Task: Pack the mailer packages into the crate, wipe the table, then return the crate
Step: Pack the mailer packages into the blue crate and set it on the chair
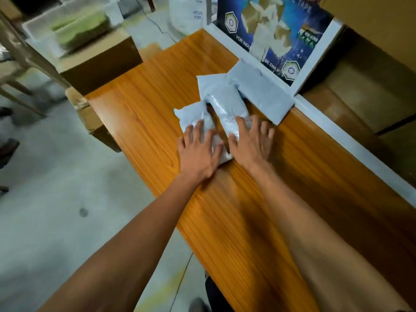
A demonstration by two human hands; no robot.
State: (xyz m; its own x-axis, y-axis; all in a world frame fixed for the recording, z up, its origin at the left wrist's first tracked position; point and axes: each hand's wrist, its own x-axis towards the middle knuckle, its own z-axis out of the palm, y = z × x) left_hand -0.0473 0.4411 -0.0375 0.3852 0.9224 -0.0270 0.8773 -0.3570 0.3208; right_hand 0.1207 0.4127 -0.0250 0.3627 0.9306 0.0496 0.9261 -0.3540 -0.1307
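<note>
- The left hand [198, 152] is lying flat with fingers spread, pressing down on a small mailer package [193, 118] just past the table's centre.
- The right hand [253, 143] is resting, fingers straight and released, on the near end of a long mailer package [225, 102] that is stretching away toward 12 o'clock.
- A third mailer package [261, 93] is lying at 1 o'clock, touching the long one and leaning against a blue printed carton [270, 30].
- The wooden table [247, 221] is bearing all three.
- A clear plastic crate [67, 30] is sitting at 10 o'clock, well apart, on a brown cardboard box [101, 64].
</note>
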